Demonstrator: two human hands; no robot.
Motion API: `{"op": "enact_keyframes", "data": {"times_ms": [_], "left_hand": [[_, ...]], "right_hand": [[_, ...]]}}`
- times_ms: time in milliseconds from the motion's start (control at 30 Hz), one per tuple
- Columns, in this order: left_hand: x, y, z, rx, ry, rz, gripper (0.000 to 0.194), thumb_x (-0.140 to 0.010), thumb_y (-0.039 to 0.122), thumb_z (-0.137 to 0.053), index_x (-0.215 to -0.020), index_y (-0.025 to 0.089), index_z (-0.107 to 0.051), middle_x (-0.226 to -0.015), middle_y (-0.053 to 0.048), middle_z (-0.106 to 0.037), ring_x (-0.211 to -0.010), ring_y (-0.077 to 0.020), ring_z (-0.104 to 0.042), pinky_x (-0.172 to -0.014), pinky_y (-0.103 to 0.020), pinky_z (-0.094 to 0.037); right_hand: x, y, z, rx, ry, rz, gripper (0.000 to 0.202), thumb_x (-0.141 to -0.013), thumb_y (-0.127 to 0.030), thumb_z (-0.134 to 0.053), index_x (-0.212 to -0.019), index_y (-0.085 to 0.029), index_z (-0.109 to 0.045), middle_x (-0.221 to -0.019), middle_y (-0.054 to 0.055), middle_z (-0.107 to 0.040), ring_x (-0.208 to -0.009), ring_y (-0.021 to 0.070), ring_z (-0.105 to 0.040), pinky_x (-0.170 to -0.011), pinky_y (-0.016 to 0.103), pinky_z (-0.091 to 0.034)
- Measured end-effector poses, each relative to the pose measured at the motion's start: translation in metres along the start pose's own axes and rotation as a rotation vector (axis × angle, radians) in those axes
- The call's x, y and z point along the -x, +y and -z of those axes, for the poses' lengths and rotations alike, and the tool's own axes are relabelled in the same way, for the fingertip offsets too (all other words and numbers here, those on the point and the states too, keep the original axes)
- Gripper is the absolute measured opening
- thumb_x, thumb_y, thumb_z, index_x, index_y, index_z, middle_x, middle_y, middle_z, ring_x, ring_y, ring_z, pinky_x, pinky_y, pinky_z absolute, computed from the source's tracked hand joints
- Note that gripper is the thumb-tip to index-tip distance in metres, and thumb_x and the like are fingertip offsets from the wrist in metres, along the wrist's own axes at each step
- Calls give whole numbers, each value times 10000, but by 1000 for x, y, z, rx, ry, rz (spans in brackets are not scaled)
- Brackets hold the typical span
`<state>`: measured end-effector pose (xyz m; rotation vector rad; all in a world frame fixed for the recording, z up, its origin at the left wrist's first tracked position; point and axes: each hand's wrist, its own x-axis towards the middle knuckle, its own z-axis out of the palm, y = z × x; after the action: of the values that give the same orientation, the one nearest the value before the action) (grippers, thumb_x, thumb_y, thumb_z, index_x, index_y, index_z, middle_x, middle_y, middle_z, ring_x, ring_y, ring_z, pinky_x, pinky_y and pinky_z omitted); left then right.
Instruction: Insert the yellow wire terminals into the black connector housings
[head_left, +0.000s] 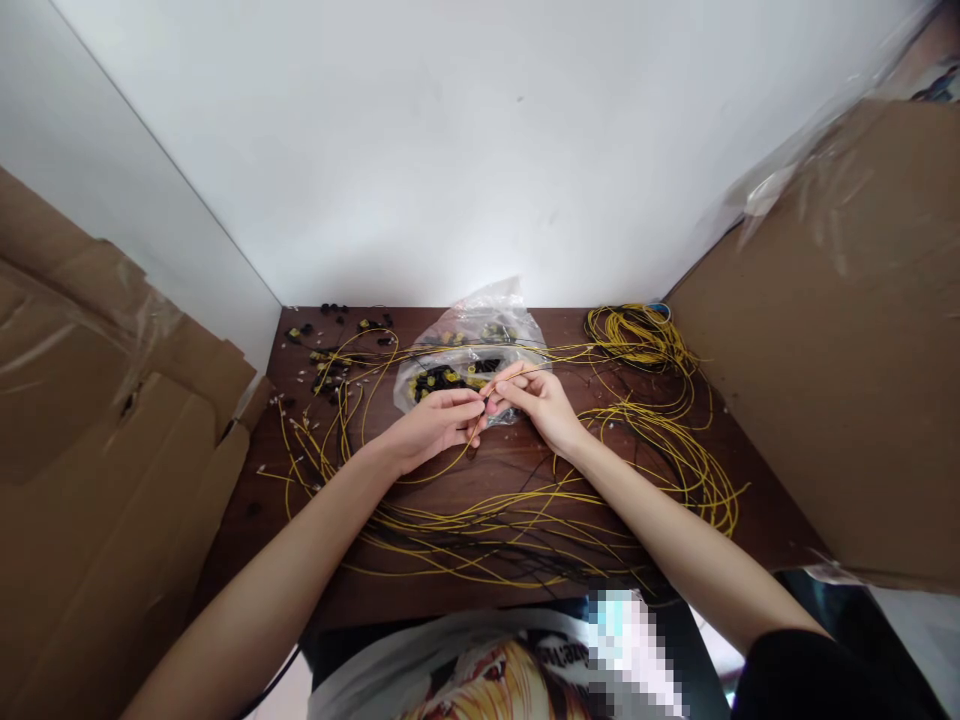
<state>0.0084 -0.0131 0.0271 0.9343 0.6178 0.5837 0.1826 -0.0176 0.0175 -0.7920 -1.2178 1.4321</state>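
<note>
Brown cardboard (90, 480) stands leftmost; next, the left hand (433, 425) and right hand (546, 405) pinch a thin yellow wire (454, 463) between their fingers (463, 409), over the table (731, 430) by a clear bag (501, 300); yellow coils (630, 342) lie farther right.

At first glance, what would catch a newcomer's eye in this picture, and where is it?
Probably the yellow wires, looped across the brown table, with a coil at its far right. Next, the left hand and right hand meet mid-table, holding a thin wire in front of a clear bag with black and yellow parts. Cardboard flanks both sides.
</note>
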Motion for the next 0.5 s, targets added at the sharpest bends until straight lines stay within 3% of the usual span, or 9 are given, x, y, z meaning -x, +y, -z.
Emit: {"op": "enact_keyframes", "data": {"times_ms": [233, 500], "left_hand": [[0, 0, 2, -37, 17, 7, 152, -791, 243, -632, -852, 106, -611, -717, -17, -542, -617, -77, -469, -652, -258, -419], [0, -1, 2, -40, -1, 17, 162, -792, 261, -627, -853, 113, -601, -722, -17, -538, -620, -83, -472, -640, -261, -424]], "right_hand": [[0, 0, 2, 60, -39, 22, 219, -755, -350, -676, -810, -142, -636, -736, 27, -677, -620, 107, -632, -609, 235, -540], [1, -3, -2, 133, 3, -1, 221, -733, -365, -692, -771, -152, -654, -676, 16, -669, -593, 102, -611, -594, 238, -527]]}}
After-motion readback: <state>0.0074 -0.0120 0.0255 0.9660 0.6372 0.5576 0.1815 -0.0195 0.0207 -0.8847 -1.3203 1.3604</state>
